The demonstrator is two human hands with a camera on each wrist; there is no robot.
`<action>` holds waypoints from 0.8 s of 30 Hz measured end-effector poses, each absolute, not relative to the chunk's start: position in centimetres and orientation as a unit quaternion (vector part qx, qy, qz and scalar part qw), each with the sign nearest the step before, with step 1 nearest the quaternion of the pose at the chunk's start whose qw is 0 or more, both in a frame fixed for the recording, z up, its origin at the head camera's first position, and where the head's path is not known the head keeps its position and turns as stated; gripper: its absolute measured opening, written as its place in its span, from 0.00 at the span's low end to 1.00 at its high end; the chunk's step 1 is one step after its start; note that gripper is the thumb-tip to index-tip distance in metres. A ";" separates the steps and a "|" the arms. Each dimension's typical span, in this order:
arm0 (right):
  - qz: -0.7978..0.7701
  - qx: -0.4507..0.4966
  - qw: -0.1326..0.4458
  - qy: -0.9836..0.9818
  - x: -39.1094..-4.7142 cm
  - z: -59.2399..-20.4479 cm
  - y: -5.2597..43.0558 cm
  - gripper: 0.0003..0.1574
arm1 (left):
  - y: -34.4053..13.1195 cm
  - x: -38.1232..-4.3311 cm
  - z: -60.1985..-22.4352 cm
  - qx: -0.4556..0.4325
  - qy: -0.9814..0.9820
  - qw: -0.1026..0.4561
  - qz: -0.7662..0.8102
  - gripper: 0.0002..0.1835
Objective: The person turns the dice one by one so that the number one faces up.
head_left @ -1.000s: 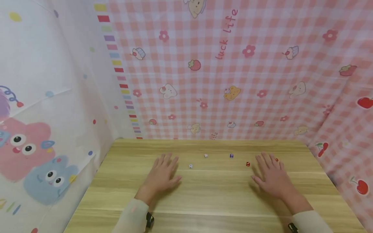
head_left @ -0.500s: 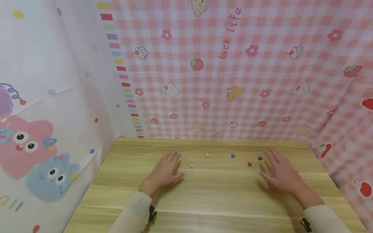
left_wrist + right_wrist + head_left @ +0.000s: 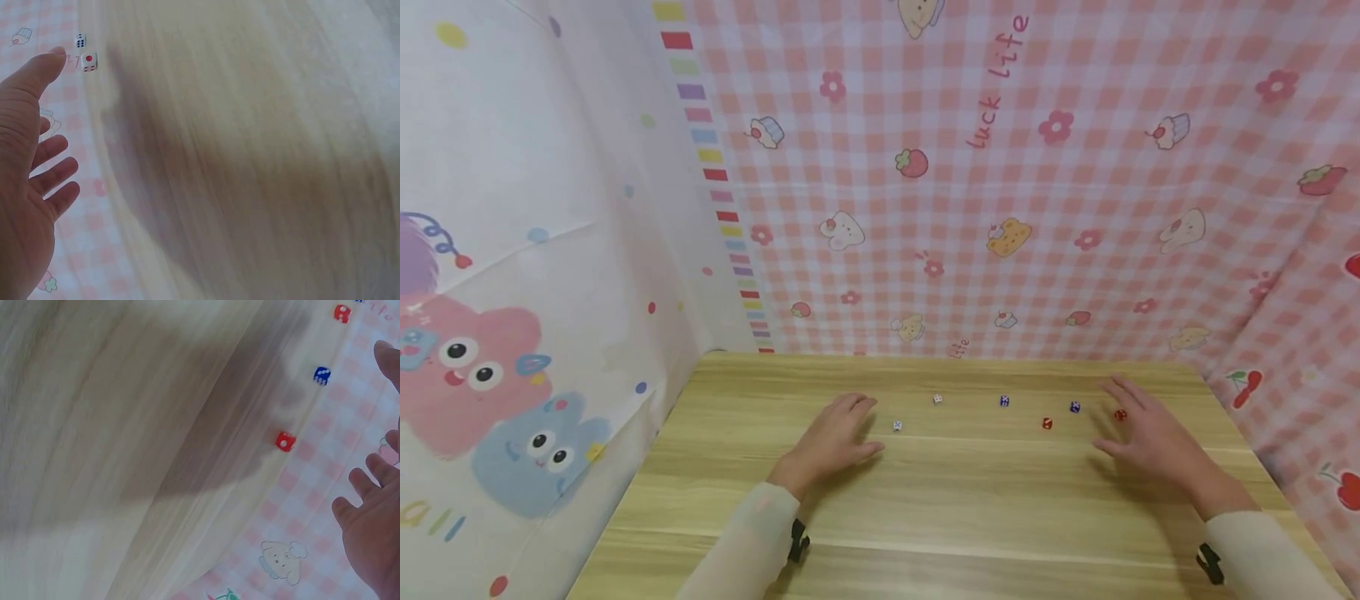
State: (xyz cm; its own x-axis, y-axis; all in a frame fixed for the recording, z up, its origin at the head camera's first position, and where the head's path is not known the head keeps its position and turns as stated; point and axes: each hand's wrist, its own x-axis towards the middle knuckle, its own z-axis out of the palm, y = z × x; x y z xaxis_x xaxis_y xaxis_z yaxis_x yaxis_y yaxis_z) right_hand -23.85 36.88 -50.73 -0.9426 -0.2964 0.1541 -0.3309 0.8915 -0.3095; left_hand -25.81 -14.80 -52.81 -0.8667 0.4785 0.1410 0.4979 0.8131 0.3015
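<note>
Six-sided dice lie spread along the far part of the wooden table [image 3: 955, 492]. Nearest my left hand [image 3: 829, 439] is a white die [image 3: 897, 426], just right of its fingers; a second white die [image 3: 937, 399] sits farther back. One blue die [image 3: 1004, 401] is near the middle, with a red die [image 3: 1047, 423] and another blue die [image 3: 1075, 407] to its right. My right hand [image 3: 1159, 446] hovers with spread fingers, a second red die [image 3: 1121, 415] showing beside its index finger. Both hands hold nothing. In the left wrist view the thumb [image 3: 44, 69] is extended.
A pink checked cloth [image 3: 955, 208] hangs behind the table's far edge. A white cartoon-print cloth [image 3: 550, 292] closes off the left, and cherry-printed cloth [image 3: 1300, 400] the right. Black straps [image 3: 799, 542] circle both wrists below pale sleeves.
My right hand has moved right, uncovering the blue and red dice beside it. My left hand has turned more onto its side and shifted slightly right. The dice stay in place.
</note>
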 end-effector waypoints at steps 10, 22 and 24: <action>0.178 0.159 0.055 -0.970 -24.7 -51.4 38.1 0.54 | -13.9 -26.4 -53.1 -0.249 -0.945 0.022 -0.212 0.39; 0.195 0.138 0.039 -0.970 -25.9 -52.8 39.8 0.37 | -12.3 -26.9 -53.6 -0.232 -0.947 0.002 -0.223 0.34; 0.196 0.135 0.036 -0.970 -26.1 -53.0 40.0 0.36 | -12.1 -27.1 -53.7 -0.235 -0.945 0.004 -0.226 0.33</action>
